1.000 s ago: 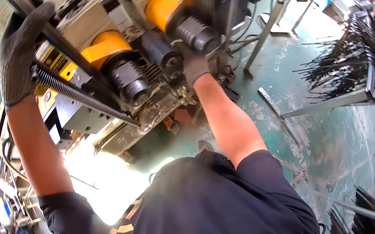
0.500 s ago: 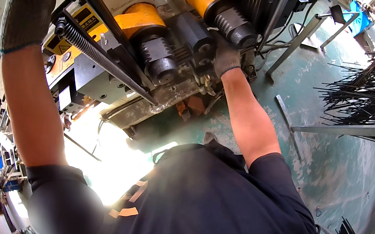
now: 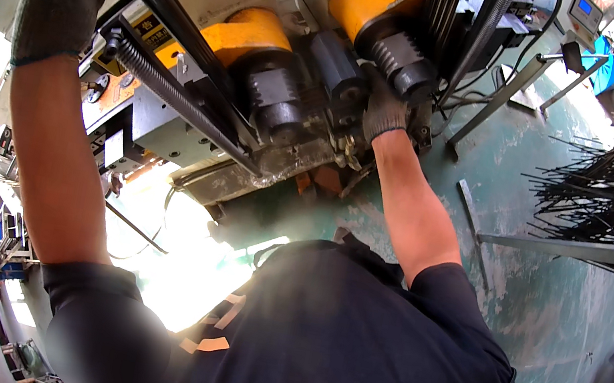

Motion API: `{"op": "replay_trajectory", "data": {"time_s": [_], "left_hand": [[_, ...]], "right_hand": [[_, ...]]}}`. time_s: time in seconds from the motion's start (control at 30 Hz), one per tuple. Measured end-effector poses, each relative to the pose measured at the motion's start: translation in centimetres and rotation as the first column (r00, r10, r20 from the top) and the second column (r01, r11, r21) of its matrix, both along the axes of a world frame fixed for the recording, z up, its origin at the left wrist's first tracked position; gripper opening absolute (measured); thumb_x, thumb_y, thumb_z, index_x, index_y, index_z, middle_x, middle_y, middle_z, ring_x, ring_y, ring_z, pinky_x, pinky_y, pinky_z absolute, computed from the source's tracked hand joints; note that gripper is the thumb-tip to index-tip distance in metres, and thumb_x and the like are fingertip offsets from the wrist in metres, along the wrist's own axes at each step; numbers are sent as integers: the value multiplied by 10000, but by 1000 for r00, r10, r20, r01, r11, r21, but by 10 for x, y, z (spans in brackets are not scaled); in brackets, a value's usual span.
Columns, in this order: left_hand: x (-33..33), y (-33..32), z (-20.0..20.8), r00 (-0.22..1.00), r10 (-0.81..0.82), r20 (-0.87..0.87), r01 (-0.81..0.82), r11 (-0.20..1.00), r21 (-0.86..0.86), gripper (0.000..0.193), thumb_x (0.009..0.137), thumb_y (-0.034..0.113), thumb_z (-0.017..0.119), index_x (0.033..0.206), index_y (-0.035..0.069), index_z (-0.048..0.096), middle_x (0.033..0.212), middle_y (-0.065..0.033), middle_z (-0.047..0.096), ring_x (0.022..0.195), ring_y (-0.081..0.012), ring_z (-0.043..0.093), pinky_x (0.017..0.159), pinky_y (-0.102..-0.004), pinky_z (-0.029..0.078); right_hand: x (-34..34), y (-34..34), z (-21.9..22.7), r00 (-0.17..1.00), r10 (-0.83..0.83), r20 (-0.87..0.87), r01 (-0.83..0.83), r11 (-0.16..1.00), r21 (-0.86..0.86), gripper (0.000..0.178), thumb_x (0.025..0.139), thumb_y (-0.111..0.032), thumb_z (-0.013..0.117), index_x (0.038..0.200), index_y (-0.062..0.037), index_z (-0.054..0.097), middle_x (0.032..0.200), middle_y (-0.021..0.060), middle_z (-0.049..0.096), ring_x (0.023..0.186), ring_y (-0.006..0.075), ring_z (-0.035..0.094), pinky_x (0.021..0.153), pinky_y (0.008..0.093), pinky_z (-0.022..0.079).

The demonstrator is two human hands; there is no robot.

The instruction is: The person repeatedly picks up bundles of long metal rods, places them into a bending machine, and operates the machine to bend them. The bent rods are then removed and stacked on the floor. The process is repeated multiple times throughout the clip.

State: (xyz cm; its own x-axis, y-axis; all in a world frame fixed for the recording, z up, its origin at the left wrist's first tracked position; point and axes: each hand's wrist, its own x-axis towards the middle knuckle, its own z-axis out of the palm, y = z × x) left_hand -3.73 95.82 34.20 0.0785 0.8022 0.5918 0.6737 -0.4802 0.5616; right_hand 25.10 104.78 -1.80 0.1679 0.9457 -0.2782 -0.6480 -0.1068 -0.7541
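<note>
My left hand (image 3: 61,8), in a dark grey knit glove, is raised at the upper left. Its fingers curl round the upper end of several long black rods (image 3: 172,3), partly cut off by the picture's top edge. These rods slant down across the machine beside a coil spring (image 3: 158,85). My right hand (image 3: 383,107), gloved alike, reaches into the machine between a dark hexagonal block (image 3: 337,67) and a ridged black cylinder (image 3: 402,61). Its fingers are hidden behind these parts. A second ridged cylinder (image 3: 274,97) sits left of the block, below a yellow housing (image 3: 248,35).
Another yellow housing (image 3: 375,4) and upright black bars (image 3: 443,7) rise at the top. On the right, a metal rack (image 3: 557,247) bears a heap of thin black rods (image 3: 600,188). A metal stand (image 3: 497,101) and a control box (image 3: 586,13) are behind. The floor (image 3: 531,310) is worn green.
The view has shifted a little, so the machine sits further right in the picture. Both hands stay at about the same places on the machine.
</note>
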Motion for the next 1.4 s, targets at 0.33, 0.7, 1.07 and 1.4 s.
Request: {"op": "replay_trajectory", "data": {"time_s": [0.33, 0.7, 1.07, 1.4], "left_hand": [[32, -15, -5, 941, 71, 331, -27, 990, -136, 462, 922, 219, 767, 1271, -46, 622, 1026, -119, 736, 921, -170, 725, 845, -312, 589], [45, -21, -4, 943, 249, 220, -224, 966, -132, 419, 893, 205, 811, 1190, -30, 631, 944, -69, 701, 872, -145, 656, 816, -299, 543], [69, -7, 1, 892, 287, 350, -263, 958, -114, 481, 895, 189, 791, 1262, -59, 604, 967, -102, 711, 890, -160, 681, 823, -293, 545], [72, -11, -4, 887, 323, 330, -280, 945, -171, 464, 911, 174, 759, 1264, -85, 607, 934, -122, 730, 835, -192, 718, 756, -315, 571]], "right_hand": [[11, 42, -134, 972, 236, -15, -236, 971, -33, 377, 970, -337, 675, 1179, -32, 746, 1042, 52, 752, 918, 146, 683, 836, 334, 541], [15, 5, -50, 980, 126, -151, -123, 992, 33, 168, 981, -127, 663, 1118, -45, 715, 1003, 47, 713, 865, 175, 690, 761, 349, 545], [21, 35, -101, 978, 144, -149, -132, 987, 88, 238, 986, -210, 703, 1139, -32, 742, 1014, 58, 754, 885, 176, 709, 766, 322, 546], [14, 37, -120, 971, 82, 227, -76, 997, -34, 243, 940, -227, 754, 1080, -29, 742, 938, 23, 730, 789, 114, 629, 699, 316, 496]]}}
